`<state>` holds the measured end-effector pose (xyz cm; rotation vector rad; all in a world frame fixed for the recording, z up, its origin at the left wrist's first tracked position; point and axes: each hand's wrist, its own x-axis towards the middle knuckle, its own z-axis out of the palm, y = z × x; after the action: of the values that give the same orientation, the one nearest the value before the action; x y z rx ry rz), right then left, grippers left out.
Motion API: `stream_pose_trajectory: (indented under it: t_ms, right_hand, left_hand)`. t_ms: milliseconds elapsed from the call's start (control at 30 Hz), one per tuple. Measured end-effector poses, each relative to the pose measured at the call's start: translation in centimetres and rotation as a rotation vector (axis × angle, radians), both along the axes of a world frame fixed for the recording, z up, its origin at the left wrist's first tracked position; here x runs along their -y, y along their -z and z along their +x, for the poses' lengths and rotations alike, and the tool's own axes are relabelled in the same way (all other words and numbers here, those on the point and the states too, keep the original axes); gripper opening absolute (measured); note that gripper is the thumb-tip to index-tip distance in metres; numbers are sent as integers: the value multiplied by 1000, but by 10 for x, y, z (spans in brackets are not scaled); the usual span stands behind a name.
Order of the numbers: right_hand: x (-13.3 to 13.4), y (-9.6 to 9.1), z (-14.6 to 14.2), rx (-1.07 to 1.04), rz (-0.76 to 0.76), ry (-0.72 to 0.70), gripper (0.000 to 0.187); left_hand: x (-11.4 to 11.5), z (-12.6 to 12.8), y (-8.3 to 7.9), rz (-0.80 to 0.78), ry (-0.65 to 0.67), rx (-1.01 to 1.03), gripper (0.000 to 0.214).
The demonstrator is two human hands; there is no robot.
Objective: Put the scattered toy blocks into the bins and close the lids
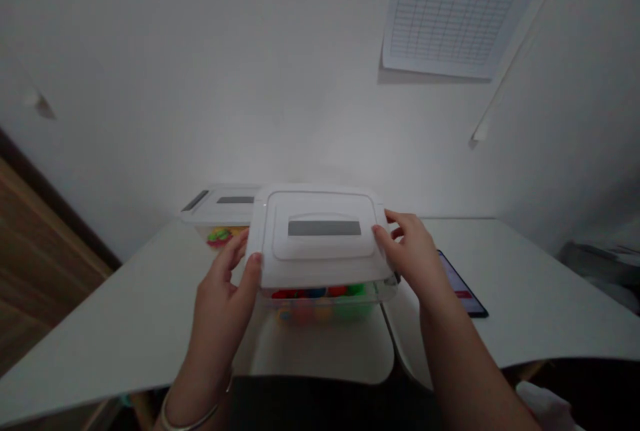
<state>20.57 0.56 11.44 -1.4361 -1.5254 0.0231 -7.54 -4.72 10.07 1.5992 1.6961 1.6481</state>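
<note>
A white lid [320,271] with a grey strip in its middle is held between both hands, tilted over a clear plastic box [385,292]. Colourful pieces [345,311], red, blue and green, show through the box's front wall. My left hand [225,291] grips the lid's left edge, its thumb on top. At the right edge, my right hand [407,244] pinches the lid with thumb above and fingers at the side. A gap shows between the lid's front edge and the box rim.
Behind on the left stands a second lidded box [220,209] with colourful contents. A tablet or phone [463,287] lies on the white table [540,311] to the right. A printed sheet [445,17] hangs on the wall. Wooden furniture [45,264] stands at far left.
</note>
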Motion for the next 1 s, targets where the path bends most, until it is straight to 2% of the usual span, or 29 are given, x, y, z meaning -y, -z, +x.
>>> stream_pose_trajectory:
  t_ms: [167,433,700,900,1000]
  right_hand:
    - [-1,17,6,129,-77,-19,29]
    - [5,23,13,252,-136,-32,21]
    - [9,30,19,210,-99,-53,24]
    - [15,33,18,145,-129,-68,27]
    - [15,34,19,86,-152,-81,28]
  left_hand:
    - [-7,-7,11,-70,41,37,48]
    - [-8,-15,18,-177,115,35,50]
    - [-6,-16,14,-223,137,77,47]
    - [-20,-25,28,-178,155,185,39]
    - [-28,-26,36,-241,194,302,41]
